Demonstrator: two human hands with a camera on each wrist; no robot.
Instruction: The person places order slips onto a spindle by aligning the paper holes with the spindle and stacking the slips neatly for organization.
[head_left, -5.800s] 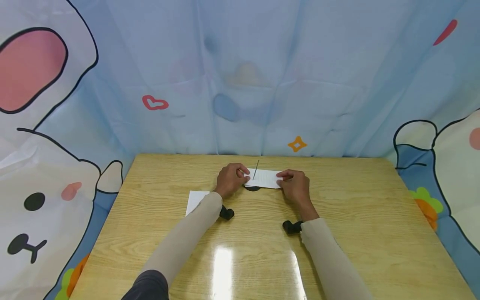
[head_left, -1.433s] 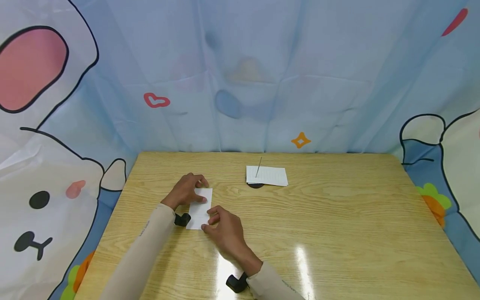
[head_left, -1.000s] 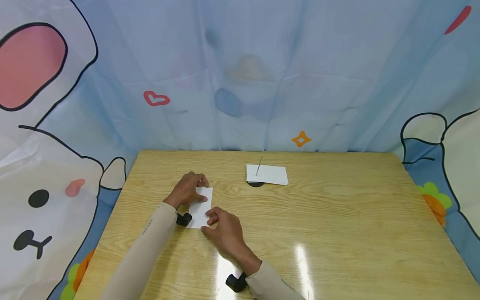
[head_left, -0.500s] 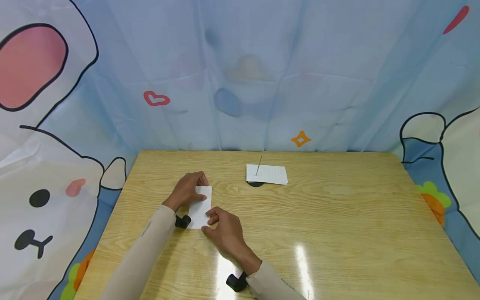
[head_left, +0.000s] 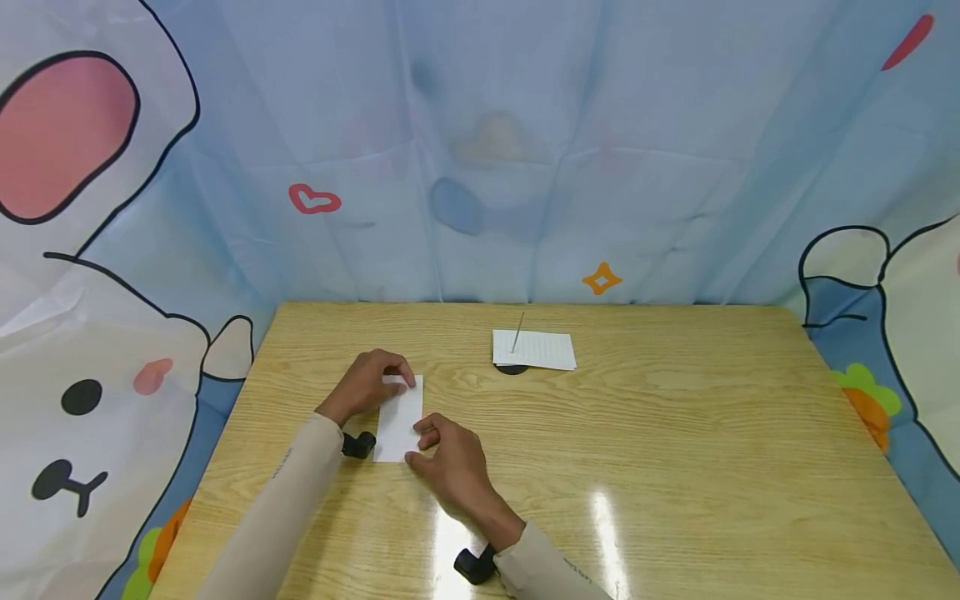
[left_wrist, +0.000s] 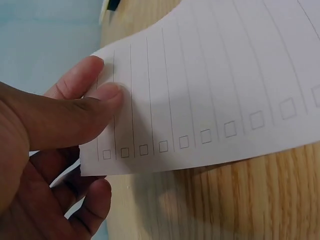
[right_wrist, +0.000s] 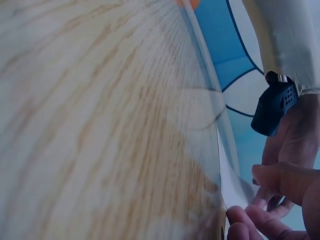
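A white paper sheet [head_left: 399, 421] is in front of me, left of the middle of the table. In the left wrist view it shows ruled lines with a row of small boxes, and it bends up off the wood. My left hand [head_left: 367, 385] pinches its far end between thumb [left_wrist: 107, 95] and fingers. My right hand [head_left: 453, 462] is at its near right edge, thumb and index finger spread apart; the right wrist view shows its fingertips [right_wrist: 237, 215] close to the paper. Beyond stands a paper spike [head_left: 517, 333] with ruled sheets [head_left: 546, 350] pierced on it.
The spike's round black base [head_left: 512, 369] peeks out under the sheets. A wooden table [head_left: 675, 433] stretches to the right. Behind it hangs a blue printed curtain [head_left: 645, 167]. A small black wrist camera [head_left: 474, 567] sits by each cuff.
Both hands were at the sheets on the spike several seconds ago and have since come left to the loose sheet. Lately my left hand's thumb has shifted toward the sheet's far edge.
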